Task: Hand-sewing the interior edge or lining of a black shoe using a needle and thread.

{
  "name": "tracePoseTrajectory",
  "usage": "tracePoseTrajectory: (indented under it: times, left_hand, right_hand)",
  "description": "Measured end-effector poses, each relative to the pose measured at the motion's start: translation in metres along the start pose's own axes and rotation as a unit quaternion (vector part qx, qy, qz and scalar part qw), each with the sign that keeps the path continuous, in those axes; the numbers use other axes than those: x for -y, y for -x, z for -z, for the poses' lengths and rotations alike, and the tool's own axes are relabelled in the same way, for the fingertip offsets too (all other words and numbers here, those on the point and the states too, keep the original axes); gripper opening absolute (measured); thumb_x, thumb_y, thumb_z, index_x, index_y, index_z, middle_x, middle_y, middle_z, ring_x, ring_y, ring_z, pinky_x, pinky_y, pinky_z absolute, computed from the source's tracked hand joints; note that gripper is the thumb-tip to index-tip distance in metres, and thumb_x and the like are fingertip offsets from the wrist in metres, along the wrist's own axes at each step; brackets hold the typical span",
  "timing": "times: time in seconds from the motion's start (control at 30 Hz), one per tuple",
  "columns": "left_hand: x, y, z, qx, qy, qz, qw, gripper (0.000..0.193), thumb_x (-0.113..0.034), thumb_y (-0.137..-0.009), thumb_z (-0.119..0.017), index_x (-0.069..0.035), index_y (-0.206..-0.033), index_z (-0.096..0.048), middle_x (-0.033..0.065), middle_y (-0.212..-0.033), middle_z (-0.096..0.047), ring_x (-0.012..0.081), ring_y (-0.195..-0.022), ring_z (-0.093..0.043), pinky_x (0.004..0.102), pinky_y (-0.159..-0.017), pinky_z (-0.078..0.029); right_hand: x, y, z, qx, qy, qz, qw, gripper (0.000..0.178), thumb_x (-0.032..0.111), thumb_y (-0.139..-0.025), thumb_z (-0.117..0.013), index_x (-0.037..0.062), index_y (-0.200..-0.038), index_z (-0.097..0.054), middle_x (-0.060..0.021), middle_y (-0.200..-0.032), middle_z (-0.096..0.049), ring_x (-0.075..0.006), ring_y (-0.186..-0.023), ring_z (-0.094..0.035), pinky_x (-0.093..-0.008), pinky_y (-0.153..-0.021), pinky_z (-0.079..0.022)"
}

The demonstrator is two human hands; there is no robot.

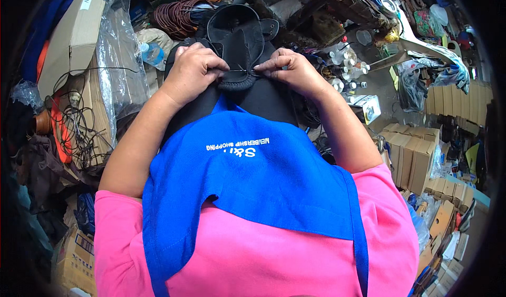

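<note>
A black shoe (243,47) rests on my lap between my dark-clad thighs, its toe toward me and its opening away from me. A thin pale thread (240,70) crosses over its toe. On the left side of the shoe, my left hand (196,68) is closed, thumb and fingertips pinching the thread's end near the toe. My right hand (291,71) is closed in a pinch at the other side, holding the thread close to the shoe. Whether a needle is on the thread is too small to tell. A blue apron (253,176) covers my front.
Coiled brown cord (180,19) and a plastic bottle (152,53) lie beyond my left hand. Large cardboard (68,44) and tangled black wire (79,123) stand at the left. Several small bottles (345,60) are beyond my right hand, with stacked cardboard boxes (411,149) at the right.
</note>
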State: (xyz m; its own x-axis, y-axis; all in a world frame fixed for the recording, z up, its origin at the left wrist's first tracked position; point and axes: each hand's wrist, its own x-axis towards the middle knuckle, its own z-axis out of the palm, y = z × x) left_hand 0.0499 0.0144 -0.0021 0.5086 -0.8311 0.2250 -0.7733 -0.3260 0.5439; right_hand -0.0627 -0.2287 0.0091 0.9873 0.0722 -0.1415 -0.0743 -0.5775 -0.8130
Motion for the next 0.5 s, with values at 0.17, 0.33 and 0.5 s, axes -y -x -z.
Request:
tracePoseTrajectory:
  times: [0.17, 0.33, 0.5]
  left_hand:
    - [0.004, -0.009, -0.004, 0.014, 0.031, -0.006, 0.999, 0.016, -0.005, -0.070, -0.069, -0.015, -0.083, -0.071, -0.0029, -0.086, -0.066, 0.0187, -0.086, -0.055, 0.0336, -0.082, -0.036]
    - [0.013, -0.017, -0.009, 0.023, 0.059, -0.034, 0.997, 0.015, -0.007, -0.071, -0.070, -0.015, -0.083, -0.070, -0.0028, -0.084, -0.065, 0.0187, -0.087, -0.054, 0.0344, -0.083, -0.036]
    - [-0.002, -0.003, -0.004, 0.024, -0.013, -0.018, 0.999, 0.014, -0.012, -0.070, -0.072, -0.016, -0.083, -0.070, -0.0021, -0.082, -0.062, 0.0188, -0.091, -0.054, 0.0353, -0.082, -0.035]
  right_hand:
    - [-0.010, -0.007, 0.004, 0.055, -0.068, -0.002, 0.996, 0.025, 0.006, -0.079, -0.069, 0.0127, -0.102, -0.073, 0.0009, -0.080, -0.056, -0.0113, -0.084, -0.052, -0.0254, -0.080, -0.043]
    - [-0.009, -0.012, 0.005, 0.061, -0.040, 0.019, 0.997, 0.025, 0.008, -0.078, -0.069, 0.0140, -0.102, -0.073, -0.0013, -0.081, -0.059, -0.0132, -0.081, -0.055, -0.0265, -0.077, -0.045]
    - [0.001, 0.007, -0.004, -0.028, 0.087, 0.077, 0.993, 0.025, 0.008, -0.078, -0.068, 0.0173, -0.100, -0.073, -0.0034, -0.078, -0.058, -0.0176, -0.079, -0.054, -0.0300, -0.076, -0.044]
